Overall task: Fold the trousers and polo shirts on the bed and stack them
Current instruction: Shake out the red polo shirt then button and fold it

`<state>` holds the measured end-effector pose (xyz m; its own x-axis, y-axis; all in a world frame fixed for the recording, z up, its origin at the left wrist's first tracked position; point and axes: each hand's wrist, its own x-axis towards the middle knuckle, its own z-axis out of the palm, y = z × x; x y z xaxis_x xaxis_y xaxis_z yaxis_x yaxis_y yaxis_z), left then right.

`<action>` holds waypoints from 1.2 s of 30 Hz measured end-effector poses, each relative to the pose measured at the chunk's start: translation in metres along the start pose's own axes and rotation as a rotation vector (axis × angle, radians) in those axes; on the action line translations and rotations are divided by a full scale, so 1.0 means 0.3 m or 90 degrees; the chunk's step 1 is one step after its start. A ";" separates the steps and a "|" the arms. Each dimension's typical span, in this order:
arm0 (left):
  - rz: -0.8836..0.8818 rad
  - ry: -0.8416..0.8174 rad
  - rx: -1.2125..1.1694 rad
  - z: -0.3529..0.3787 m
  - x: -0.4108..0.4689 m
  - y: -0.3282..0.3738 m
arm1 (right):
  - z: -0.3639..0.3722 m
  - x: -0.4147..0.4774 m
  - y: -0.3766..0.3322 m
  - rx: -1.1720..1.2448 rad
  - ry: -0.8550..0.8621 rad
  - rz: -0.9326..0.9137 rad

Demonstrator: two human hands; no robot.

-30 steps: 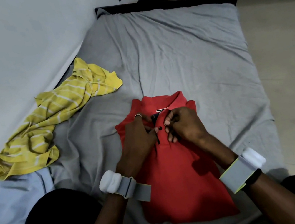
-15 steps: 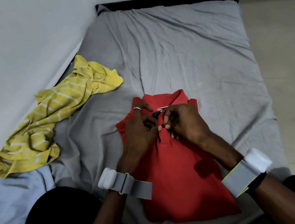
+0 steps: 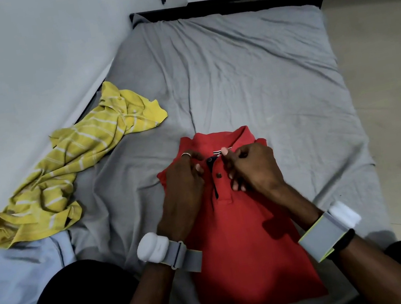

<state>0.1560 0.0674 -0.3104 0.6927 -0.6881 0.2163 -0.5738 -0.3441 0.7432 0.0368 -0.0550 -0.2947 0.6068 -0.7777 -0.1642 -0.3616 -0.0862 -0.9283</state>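
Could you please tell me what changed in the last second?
The left hand and right hand slid up the red polo shirt, from its lower button, now released, to the collar, pinching the placket. That shirt, the yellow striped polo and the grey bedsheet stayed put.

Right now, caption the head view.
The left hand and right hand pinch the red polo at its placket; yellow polo lies crumpled.

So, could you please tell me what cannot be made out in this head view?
Red polo shirt: sleeves hidden, folded under or covered by the left hand and right hand.
Top button: fingers crowd it; fastened or not is unclear.
Light blue garment: cut off by the left edge; type unclear.
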 end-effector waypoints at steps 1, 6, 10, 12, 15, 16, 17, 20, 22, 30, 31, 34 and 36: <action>0.004 0.006 0.010 0.006 0.006 0.001 | 0.005 0.004 -0.005 -0.007 0.003 0.014; 0.032 0.020 0.044 0.036 0.032 0.026 | 0.051 0.025 0.006 -0.139 0.055 -0.023; 0.017 0.027 0.025 0.041 0.037 0.022 | 0.064 0.030 0.004 -0.149 0.074 -0.018; 0.021 0.031 0.028 0.047 0.039 0.028 | 0.061 0.024 -0.001 -0.065 0.096 0.006; 0.024 0.047 0.041 0.061 0.041 0.033 | 0.050 0.015 0.010 0.063 0.107 0.049; 0.015 0.057 0.041 0.064 0.040 0.034 | 0.045 0.015 0.015 0.109 0.097 0.065; 0.001 0.071 0.037 0.064 0.039 0.035 | 0.041 0.017 0.017 0.155 0.082 0.079; -0.042 0.106 -0.005 0.046 0.042 0.041 | 0.027 0.015 0.005 0.254 0.036 0.110; -0.080 0.093 -0.081 0.028 0.044 0.043 | 0.023 0.005 -0.002 0.308 0.012 0.110; -0.141 0.037 -0.240 0.008 0.021 0.033 | 0.065 0.012 0.030 0.340 0.025 0.049; -0.147 0.035 -0.249 0.007 0.022 0.031 | 0.069 0.014 0.034 0.338 0.028 0.044; -0.159 0.036 -0.272 0.002 0.019 0.028 | 0.069 0.020 0.043 0.326 0.025 0.027; -0.161 0.039 -0.282 0.000 0.018 0.029 | 0.061 0.020 0.043 0.322 0.007 0.018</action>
<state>0.1549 0.0607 -0.3028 0.8178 -0.5751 0.0221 -0.1538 -0.1814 0.9713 0.0487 -0.0493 -0.3139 0.5928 -0.7826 -0.1902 0.0121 0.2448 -0.9695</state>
